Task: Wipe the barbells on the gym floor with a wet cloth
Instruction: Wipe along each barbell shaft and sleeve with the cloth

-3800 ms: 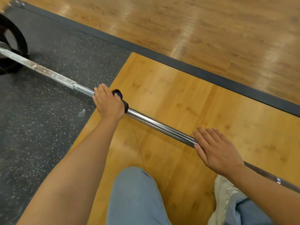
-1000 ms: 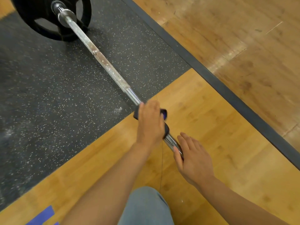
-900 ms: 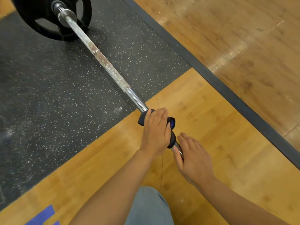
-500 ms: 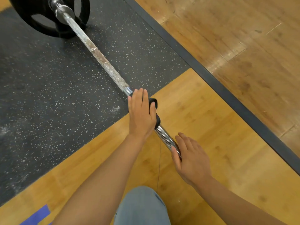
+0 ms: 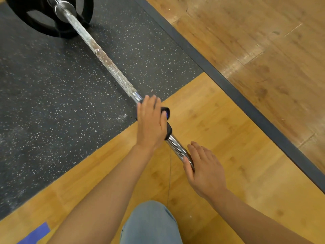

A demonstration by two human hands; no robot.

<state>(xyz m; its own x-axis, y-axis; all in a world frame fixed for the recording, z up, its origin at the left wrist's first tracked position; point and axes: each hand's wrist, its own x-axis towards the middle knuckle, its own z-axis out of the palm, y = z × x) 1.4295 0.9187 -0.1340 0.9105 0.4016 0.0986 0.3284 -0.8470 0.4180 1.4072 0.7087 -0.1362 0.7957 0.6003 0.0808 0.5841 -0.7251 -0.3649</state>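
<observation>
Head view: left hand (image 5: 150, 124) grips dark cloth (image 5: 166, 120) around barbell (image 5: 112, 69), slid further from right hand (image 5: 204, 170) than a second ago; right rests flat, fingers straight, steadying bar; knurled stretch beyond left likely unwiped.

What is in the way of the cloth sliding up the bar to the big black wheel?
Nothing visible. The left hand holds the dark cloth around the barbell, and the bar runs bare up to the black weight plate. The right hand is behind it.

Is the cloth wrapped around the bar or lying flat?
Wrapped: the dark cloth curls round the bar under the gripping left hand.
</observation>
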